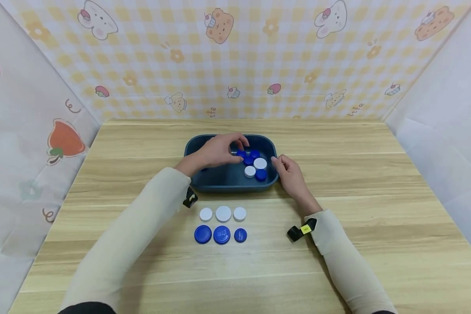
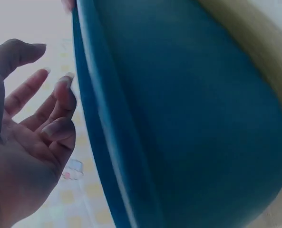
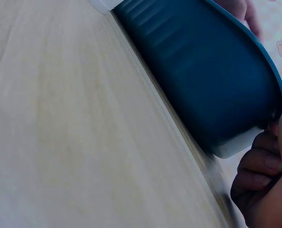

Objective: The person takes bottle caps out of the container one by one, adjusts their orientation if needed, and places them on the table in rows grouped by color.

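Note:
A dark blue-green plastic tray [image 1: 227, 189] stands on the table, with several blue and white bottle caps lying toward its right end. My left hand [image 1: 219, 150] hovers over the tray, thumb and fingers apart, close to a blue cap [image 1: 248, 160]. In the left wrist view nothing is between the fingers of that left hand [image 2: 41, 128], which are loosely bent above the rim. At the tray's right end my right hand [image 1: 291, 176] grips the rim with thumb and curled fingers. The right wrist view shows this hand [image 3: 264, 175] at the tray's corner.
In front of the tray is a row of white caps [image 1: 223, 213], with a row of blue caps [image 1: 221, 234] nearer me. A patterned cloth [image 1: 239, 56] hangs behind the wooden table [image 1: 337, 174], and pale sheets [image 1: 447, 109] flank it.

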The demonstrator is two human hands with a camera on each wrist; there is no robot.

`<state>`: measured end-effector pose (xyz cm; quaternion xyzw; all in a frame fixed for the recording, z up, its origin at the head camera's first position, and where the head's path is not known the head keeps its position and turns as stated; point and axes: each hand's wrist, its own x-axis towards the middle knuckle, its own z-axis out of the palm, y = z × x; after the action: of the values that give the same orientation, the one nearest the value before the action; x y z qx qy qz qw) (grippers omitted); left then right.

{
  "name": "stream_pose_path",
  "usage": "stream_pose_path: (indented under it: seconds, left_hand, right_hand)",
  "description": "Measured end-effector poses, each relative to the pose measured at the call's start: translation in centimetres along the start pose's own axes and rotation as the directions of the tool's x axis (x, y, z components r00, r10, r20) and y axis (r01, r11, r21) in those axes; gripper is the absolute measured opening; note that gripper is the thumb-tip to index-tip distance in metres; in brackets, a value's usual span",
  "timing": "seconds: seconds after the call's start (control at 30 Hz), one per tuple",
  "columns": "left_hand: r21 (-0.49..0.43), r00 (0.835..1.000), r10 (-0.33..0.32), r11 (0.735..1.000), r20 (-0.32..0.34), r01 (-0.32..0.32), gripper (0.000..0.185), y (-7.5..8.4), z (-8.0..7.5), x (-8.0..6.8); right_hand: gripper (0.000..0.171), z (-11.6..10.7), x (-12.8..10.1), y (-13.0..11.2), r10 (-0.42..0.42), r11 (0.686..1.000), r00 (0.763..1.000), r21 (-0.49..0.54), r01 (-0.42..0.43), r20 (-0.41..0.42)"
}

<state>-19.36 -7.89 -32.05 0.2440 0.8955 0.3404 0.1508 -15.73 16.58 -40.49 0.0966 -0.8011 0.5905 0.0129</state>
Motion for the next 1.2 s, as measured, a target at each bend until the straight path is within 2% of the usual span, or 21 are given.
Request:
stream_pose_path:
  seconds: [0.23,0.4,0.57,0.73,0.83,1.07,1.2]
  left_hand:
    - [0.062,0.999,-0.050,0.997,0.021,0.048,0.038,-0.8,0.3,1.7]
    - [0.081,0.997,-0.066,0.995,0.042,0.062,0.039,-1.4,0.7,2.5]
    - [0.074,0.994,-0.094,0.993,0.054,0.090,0.041,-2.4,1.2,2.8]
    - [0.084,0.995,-0.088,0.993,0.054,0.083,0.041,-3.2,1.8,2.9]
    - [0.093,0.997,-0.068,0.994,0.045,0.064,0.042,-3.5,2.1,2.9]
    - [0.109,0.999,-0.041,0.993,0.031,0.037,0.042,-3.6,2.5,3.1]
    - [0.130,0.998,-0.046,0.991,0.038,0.041,0.043,-3.5,2.6,3.3]
  right_hand:
    - [0.034,0.0,-1.0,-3.2,0.031,0.999,0.999,-0.006,-0.031,0.008]
    - [0.026,-0.1,-0.9,-2.6,0.033,0.999,0.999,-0.017,-0.033,-0.002]
    - [0.050,-0.4,-0.1,0.1,-0.017,1.000,0.999,-0.020,0.018,0.048]
    - [0.053,-0.5,0.3,1.5,-0.008,0.994,0.997,-0.112,0.017,0.082]
    - [0.052,-0.5,0.2,1.1,0.000,0.992,0.996,-0.127,0.011,0.092]
    - [0.051,-0.6,-0.6,-2.2,0.023,0.991,0.995,-0.134,-0.009,0.102]
    - [0.052,-0.7,-0.4,-1.2,0.024,0.993,0.994,-0.118,-0.011,0.110]
